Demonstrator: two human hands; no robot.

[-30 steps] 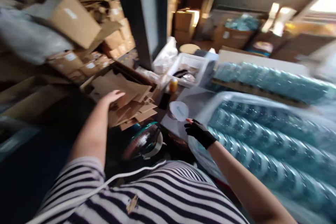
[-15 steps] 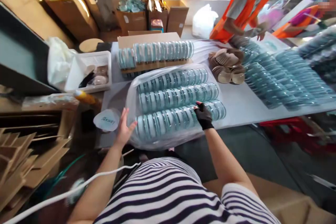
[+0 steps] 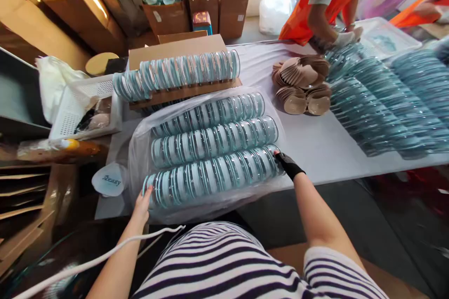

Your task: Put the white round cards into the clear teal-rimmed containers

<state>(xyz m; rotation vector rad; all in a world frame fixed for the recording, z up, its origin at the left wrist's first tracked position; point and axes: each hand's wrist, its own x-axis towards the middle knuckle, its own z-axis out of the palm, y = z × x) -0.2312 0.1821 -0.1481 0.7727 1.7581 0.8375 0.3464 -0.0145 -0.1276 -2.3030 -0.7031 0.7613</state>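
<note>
Three rows of round, clear blue-tinted plastic pieces lie on their sides in a clear plastic bag (image 3: 228, 205) on the table. My bare left hand (image 3: 143, 203) presses its fingers against the left end of the nearest row (image 3: 210, 175). At that row's right end is my right hand (image 3: 289, 164), in a black fingerless glove, its fingertips on the last piece. The row is held lengthwise between both hands; some fingers are hidden behind it. Beyond it lie the middle row (image 3: 213, 142) and the far row (image 3: 213, 113).
Behind the bag, another row (image 3: 189, 71) rests on a cardboard box (image 3: 182, 47). Stacked brown cups (image 3: 296, 86) and more clear pieces (image 3: 375, 107) stand right. A white basket (image 3: 117, 114) and a printed round piece (image 3: 109, 180) are left. A co-worker in an orange vest (image 3: 303, 18) works across the table.
My right hand has moved from atop the nearest row to its right end. My left hand, spread beside the bag before, now touches the row's left end. The view has shifted closer.
</note>
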